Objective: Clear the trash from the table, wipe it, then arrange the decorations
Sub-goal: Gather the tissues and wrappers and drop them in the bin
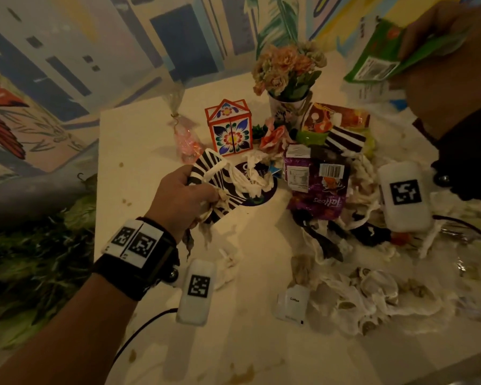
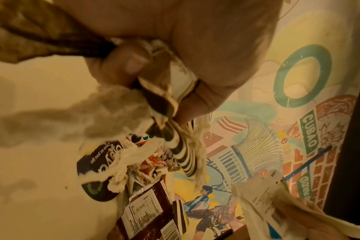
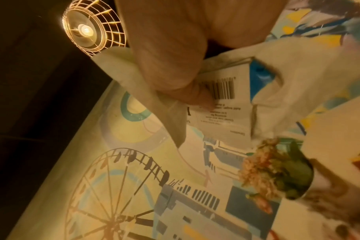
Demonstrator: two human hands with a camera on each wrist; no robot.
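Striped wrapper [image 1: 220, 184] gripped in left hand [image 1: 178, 195].

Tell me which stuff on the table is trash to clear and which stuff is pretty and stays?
Trash to clear:
striped wrapper in the left hand
green wrapper in the right hand
purple snack bag
coffee sachet
crumpled tissues

Decorations that stay:
flower pot
painted house box
candy bag
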